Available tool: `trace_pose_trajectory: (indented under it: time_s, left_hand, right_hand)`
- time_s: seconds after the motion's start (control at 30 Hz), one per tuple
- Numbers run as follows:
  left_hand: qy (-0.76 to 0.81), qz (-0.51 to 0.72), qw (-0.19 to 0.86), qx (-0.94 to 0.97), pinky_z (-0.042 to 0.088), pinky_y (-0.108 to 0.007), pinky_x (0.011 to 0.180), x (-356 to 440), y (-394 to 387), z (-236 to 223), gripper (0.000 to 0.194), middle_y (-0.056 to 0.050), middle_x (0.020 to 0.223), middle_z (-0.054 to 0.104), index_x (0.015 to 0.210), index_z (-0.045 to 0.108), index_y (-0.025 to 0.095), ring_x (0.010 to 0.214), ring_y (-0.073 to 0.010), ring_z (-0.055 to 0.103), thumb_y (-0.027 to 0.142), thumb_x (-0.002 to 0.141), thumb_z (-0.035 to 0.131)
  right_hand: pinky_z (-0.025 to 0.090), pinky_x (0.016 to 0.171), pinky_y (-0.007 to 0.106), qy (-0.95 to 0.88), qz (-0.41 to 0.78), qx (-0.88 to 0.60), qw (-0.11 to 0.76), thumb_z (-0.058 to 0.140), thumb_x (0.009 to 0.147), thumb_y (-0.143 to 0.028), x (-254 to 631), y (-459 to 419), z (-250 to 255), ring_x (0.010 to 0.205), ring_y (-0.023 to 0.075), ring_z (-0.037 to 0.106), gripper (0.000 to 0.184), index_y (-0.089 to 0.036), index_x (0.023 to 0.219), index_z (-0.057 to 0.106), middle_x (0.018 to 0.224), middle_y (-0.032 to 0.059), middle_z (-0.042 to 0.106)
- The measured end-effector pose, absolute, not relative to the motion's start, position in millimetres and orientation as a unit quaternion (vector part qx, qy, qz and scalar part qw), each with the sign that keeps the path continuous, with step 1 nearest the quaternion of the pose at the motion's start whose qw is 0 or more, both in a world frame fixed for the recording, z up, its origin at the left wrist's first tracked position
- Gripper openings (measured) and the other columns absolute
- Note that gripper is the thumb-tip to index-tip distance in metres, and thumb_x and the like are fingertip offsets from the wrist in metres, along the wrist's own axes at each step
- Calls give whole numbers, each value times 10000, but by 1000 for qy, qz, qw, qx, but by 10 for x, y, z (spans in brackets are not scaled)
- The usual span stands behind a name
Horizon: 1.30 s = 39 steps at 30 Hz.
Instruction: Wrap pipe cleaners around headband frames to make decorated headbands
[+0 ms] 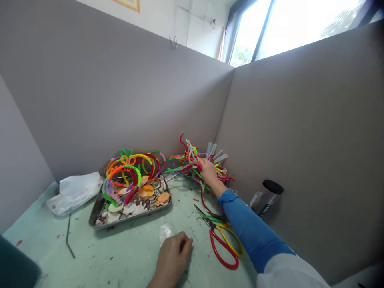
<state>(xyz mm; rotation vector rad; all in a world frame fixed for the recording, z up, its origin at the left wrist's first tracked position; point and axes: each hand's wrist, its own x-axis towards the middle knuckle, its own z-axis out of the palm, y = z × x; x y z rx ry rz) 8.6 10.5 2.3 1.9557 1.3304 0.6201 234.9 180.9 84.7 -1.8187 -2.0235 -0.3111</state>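
My right hand [209, 172] reaches into a heap of colourful fuzzy pipe cleaners [189, 162] against the back wall, its fingers pinched on some of them. The fingertips are partly hidden among the stems. My left hand [174, 256] rests on the table near the front, loosely curled, with nothing visible in it. Just beyond it lies a crumpled clear plastic scrap [165, 232]. Scissors [223, 240] with red and yellow handles lie beneath my right forearm, and a second, dark pair [217, 217] is partly covered by the sleeve.
A metal tray [132, 218] of seashells [147, 191] holds several pipe-cleaner headbands [121, 182]. Left of it are a white tissue pack [76, 190] and a bent metal rod [69, 238]. Clear sticks [217, 152] stand behind the heap; a black-lidded container [270, 196] is at right. Grey partitions [120, 88] enclose the table.
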Motion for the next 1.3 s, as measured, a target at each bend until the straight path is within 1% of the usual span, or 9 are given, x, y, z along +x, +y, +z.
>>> trace_pose_trajectory:
  time_s: [0.07,0.27,0.5,0.73,0.87,1.0,1.1,1.23,1.3]
  left_hand:
    - [509,239,340,754,284,-237,564,86,107,26,287,-28,613,602,648,583,177,602,-148,526,325,835,424]
    - [509,233,339,756,271,-239,555,93,117,25,283,-30,615,609,641,575,178,601,-151,523,323,833,426]
    - [504,239,335,759,264,-240,552,97,117,10,283,-29,608,603,643,573,174,592,-147,521,314,837,421]
    - [507,232,327,763,271,-236,557,85,106,14,286,-23,609,599,647,566,177,599,-147,522,328,839,417]
    - [505,227,322,768,275,-229,559,81,109,11,283,-18,611,597,651,568,178,597,-139,521,317,843,414]
    - [507,228,322,767,276,-226,560,82,111,21,269,-16,612,599,657,572,176,599,-134,522,306,840,424]
    - [506,229,321,767,275,-229,564,81,105,35,271,-15,615,603,661,577,175,604,-135,525,308,841,424]
    - [509,224,323,766,273,-232,560,79,97,48,274,-16,614,606,656,579,173,599,-134,522,307,840,427]
    - [509,224,324,765,274,-231,559,80,98,48,276,-17,614,608,654,580,172,598,-134,523,307,840,429]
  right_hand:
    - [273,975,425,-713,-122,-662,194,432,853,-170,2239,1775,689,1206,305,370,549,-144,1389,314,1358,173,392]
    - [121,1024,556,-777,-52,-624,59,488,802,-559,2009,1640,229,1276,379,287,766,-173,1421,254,1457,168,265]
    - [185,1022,508,-782,-42,-618,64,593,764,-455,2132,1274,320,1301,364,253,749,-210,1406,295,1483,130,227]
    - [311,998,373,-814,-13,-561,152,520,837,-294,2296,919,523,1196,230,435,433,-180,1255,515,1304,109,504]
    - [383,944,338,-778,20,-554,297,486,838,-230,2361,931,638,1045,200,549,264,-179,1038,650,1103,82,637]
    - [476,813,302,-628,102,-637,434,412,847,-214,2417,1114,647,877,175,631,287,-163,1002,648,953,67,687]
    - [496,743,304,-581,110,-675,442,360,852,-201,2444,1279,609,806,179,647,332,-151,1049,623,884,68,697]
    - [416,878,330,-539,95,-713,438,572,744,-224,2434,1469,542,1011,234,580,239,-149,957,651,1036,108,660]
    - [417,848,334,-514,109,-732,435,645,675,-204,2413,1558,503,976,258,590,189,-129,848,659,936,129,677]
